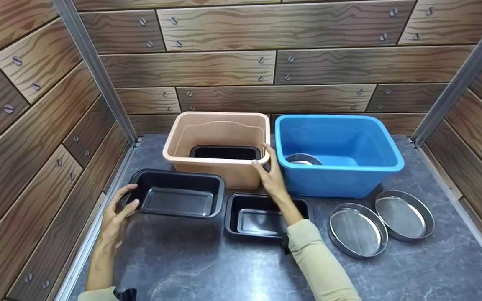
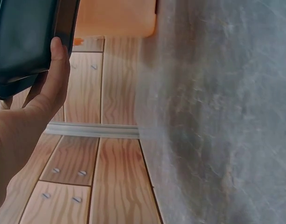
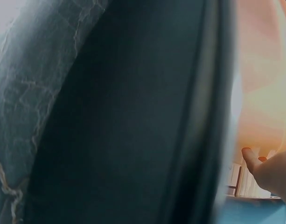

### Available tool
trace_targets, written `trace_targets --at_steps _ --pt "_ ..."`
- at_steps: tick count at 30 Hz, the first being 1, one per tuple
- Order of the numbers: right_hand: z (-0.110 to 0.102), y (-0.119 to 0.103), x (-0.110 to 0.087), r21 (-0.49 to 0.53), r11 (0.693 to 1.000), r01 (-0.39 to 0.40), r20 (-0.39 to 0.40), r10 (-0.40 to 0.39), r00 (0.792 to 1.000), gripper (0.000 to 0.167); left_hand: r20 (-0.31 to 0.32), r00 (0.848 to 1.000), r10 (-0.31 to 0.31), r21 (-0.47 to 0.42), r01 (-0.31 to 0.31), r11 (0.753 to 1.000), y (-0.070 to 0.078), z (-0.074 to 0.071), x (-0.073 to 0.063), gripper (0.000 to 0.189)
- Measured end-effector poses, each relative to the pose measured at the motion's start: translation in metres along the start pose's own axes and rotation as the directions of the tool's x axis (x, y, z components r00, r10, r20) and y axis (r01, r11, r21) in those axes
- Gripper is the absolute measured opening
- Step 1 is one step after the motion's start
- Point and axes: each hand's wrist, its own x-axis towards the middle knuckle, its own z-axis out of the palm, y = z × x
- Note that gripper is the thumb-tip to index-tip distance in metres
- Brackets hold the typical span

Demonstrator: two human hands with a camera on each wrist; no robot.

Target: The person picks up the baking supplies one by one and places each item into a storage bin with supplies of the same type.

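My left hand (image 1: 113,217) grips the left end of a black loaf pan (image 1: 180,195), thumb and fingers over its rim. The pan is raised above the table in front of the peach bin (image 1: 220,171), open side toward the head camera. The left wrist view shows the outside of this loaf pan (image 2: 28,37) and my fingers along its edge. My right hand (image 1: 272,177) holds the front right corner of the peach bin, thumb at the front rim and fingers at the side. Under my right forearm lies a second loaf pan (image 1: 257,221). Another loaf pan (image 1: 224,152) sits inside the peach bin.
A blue bin (image 1: 329,182) stands right of the peach one, with a round metal pan (image 1: 303,159) inside. Two more round pans, one nearer (image 1: 358,230) and one farther (image 1: 404,215), lie on the grey table (image 1: 182,267). Wood-patterned walls (image 1: 224,33) enclose three sides.
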Motion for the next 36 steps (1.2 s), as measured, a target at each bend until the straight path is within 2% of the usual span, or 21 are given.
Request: trace_targets --at_steps 8,18,24,30,36 --pt "-0.002 -0.002 0.000 -0.009 1.000 -0.005 -0.002 0.005 1.000 0.064 0.024 0.999 0.048 -0.087 -0.046 0.995 0.009 0.007 0.007 0.038" --pt "-0.001 0.000 -0.002 0.001 1.000 -0.022 -0.003 0.022 1.000 0.066 -0.048 0.996 0.075 -0.177 -0.082 0.981 0.017 0.018 0.017 0.031" --pt "-0.001 0.000 -0.004 0.006 1.000 -0.007 -0.007 0.007 1.000 0.066 -0.101 0.991 0.083 -0.219 -0.104 0.970 0.021 0.028 0.029 0.027" --pt "-0.002 -0.001 -0.004 0.007 1.000 0.003 -0.008 -0.003 1.000 0.064 -0.109 0.990 0.088 -0.276 -0.115 0.954 0.026 0.042 0.044 0.026" --pt "-0.001 -0.001 -0.002 -0.008 1.000 -0.014 0.003 0.014 1.000 0.066 -0.124 0.986 0.111 -0.267 -0.141 0.953 0.029 0.055 0.057 0.026"
